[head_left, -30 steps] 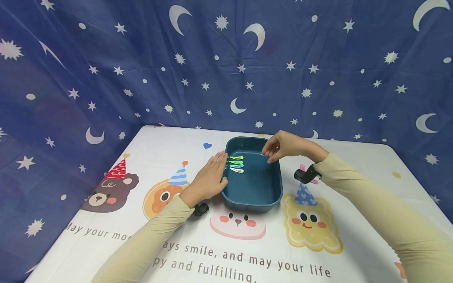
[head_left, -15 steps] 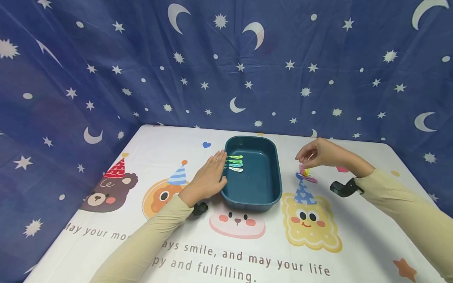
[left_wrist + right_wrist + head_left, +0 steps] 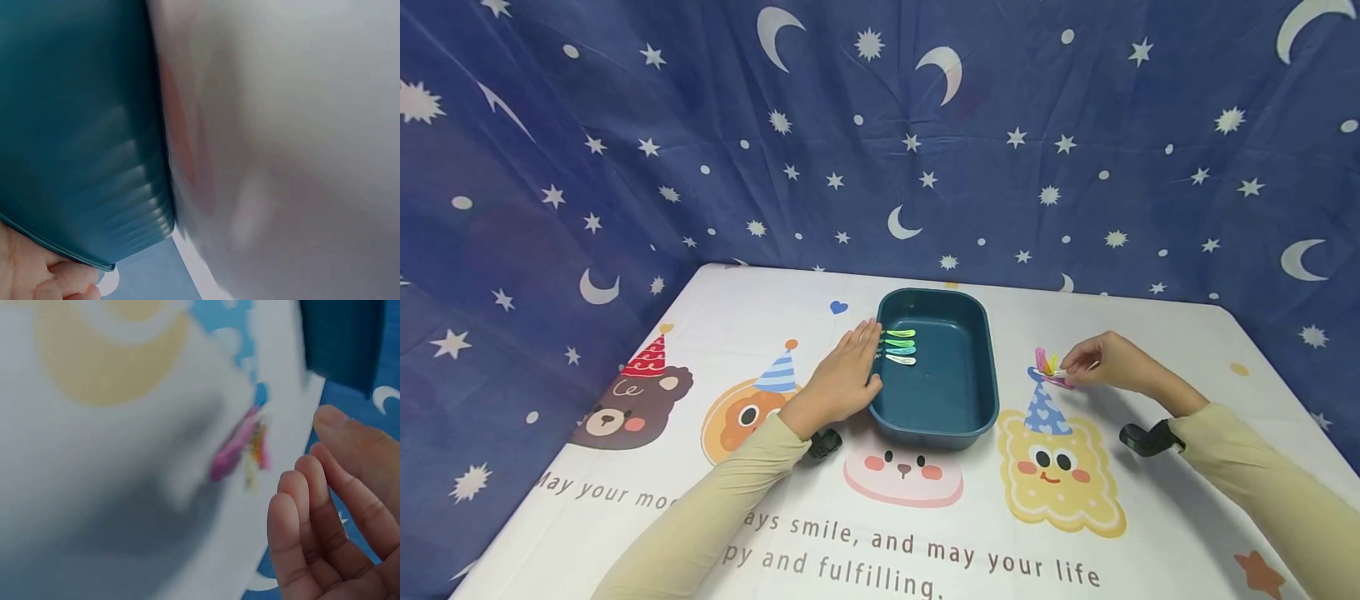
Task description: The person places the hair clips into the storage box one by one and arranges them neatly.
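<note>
A dark teal rectangular tub stands mid-table. Several snap hair clips, yellow-green, green, turquoise and white, sit in a row along its left side; my left hand partly hides their ends. That left hand rests against the tub's left rim, fingers straight; in the left wrist view its fingertips touch the rim. To the right of the tub lies a small pile of pink, yellow and pale hair clips. My right hand is just right of that pile, fingers loosely bent, with nothing visible between thumb and fingers in the right wrist view.
The white tablecloth carries printed cartoon figures and lettering. A blue curtain with moons and stars hangs behind and to the left. Black wrist cameras are worn on both wrists.
My right hand has moved from the tub's right rim to above the hair clip pile, then lower and to its right side. The left hand and tub have stayed put.
</note>
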Demonstrator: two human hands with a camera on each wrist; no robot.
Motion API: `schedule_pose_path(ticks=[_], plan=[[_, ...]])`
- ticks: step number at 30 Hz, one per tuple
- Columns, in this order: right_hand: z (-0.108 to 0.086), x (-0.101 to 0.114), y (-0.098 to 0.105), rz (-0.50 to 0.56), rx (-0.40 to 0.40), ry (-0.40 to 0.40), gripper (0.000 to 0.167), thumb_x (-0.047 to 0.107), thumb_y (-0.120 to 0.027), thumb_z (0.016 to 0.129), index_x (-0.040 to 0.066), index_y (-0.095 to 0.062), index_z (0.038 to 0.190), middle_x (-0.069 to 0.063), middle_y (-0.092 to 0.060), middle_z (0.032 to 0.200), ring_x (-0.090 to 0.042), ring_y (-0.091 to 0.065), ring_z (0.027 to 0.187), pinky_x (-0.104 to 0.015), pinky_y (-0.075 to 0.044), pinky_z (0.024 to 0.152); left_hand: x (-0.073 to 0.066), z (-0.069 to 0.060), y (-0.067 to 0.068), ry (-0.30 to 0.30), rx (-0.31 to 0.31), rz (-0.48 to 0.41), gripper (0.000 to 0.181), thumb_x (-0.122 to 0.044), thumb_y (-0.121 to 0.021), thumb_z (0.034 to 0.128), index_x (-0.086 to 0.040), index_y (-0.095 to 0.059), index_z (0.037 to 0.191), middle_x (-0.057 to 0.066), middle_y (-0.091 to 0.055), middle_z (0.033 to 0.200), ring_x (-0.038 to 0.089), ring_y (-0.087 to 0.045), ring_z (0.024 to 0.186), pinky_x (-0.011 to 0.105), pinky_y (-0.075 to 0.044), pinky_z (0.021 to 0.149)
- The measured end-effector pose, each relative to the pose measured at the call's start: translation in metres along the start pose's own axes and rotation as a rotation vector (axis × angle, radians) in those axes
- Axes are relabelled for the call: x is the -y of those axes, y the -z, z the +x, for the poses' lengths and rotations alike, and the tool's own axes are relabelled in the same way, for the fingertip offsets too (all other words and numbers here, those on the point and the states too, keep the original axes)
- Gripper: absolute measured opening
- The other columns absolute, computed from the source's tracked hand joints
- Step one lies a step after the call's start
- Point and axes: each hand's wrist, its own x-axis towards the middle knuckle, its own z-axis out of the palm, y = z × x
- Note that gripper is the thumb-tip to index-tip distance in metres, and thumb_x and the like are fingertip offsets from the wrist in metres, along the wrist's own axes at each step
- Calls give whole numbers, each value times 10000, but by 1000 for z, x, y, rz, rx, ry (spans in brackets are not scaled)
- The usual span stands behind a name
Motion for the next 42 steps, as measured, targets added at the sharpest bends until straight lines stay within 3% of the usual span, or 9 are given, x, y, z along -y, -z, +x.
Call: schedule_pose_path(ticks=[9, 20, 27, 36, 42], plan=[[0, -26, -15, -7, -30, -132, 172, 104, -774, 721, -10, -723, 839, 1, -666, 689, -47, -503, 595, -187, -433, 546, 2, -1, -2, 4, 7, -7, 703, -239, -435, 921, 21, -119, 1494, 147, -125, 1580, 251, -85, 1478, 385, -110, 1210], [2, -24, -24, -57, -54, -172, 99, 90, -769, 714, 26, -726, 776, 39, -625, 623, -88, -484, 590, -228, -353, 592, -1, -4, 1, 10, 6, -6, 687, -231, -430, 925, 19, -135, 1493, 146, -139, 1579, 253, -98, 1477, 384, -119, 1209], [-3, -24, -23, -26, -66, -124, 70, 51, -771, 704, 25, -710, 728, 32, -612, 610, -51, -458, 558, -184, -399, 508, -3, -1, 1, 1, 7, 2, 687, -231, -431, 927, 22, -132, 1492, 148, -139, 1578, 258, -108, 1475, 383, -119, 1209], [-9, -20, -20, 8, -22, 6, 110, 58, -803, 674, 40, -718, 740, -22, -670, 657, 10, -486, 554, -176, -457, 528, -3, 1, 1, 10, 17, 13, 696, -236, -436, 926, 19, -124, 1493, 138, -126, 1581, 246, -96, 1477, 373, -102, 1211], [-4, -21, -20, 15, 10, -6, 140, 56, -798, 678, 15, -711, 780, -14, -647, 658, -9, -483, 561, -174, -459, 527, -2, 0, 2, 12, 14, 17, 699, -240, -439, 927, 22, -124, 1493, 141, -129, 1580, 247, -92, 1477, 378, -105, 1210]])
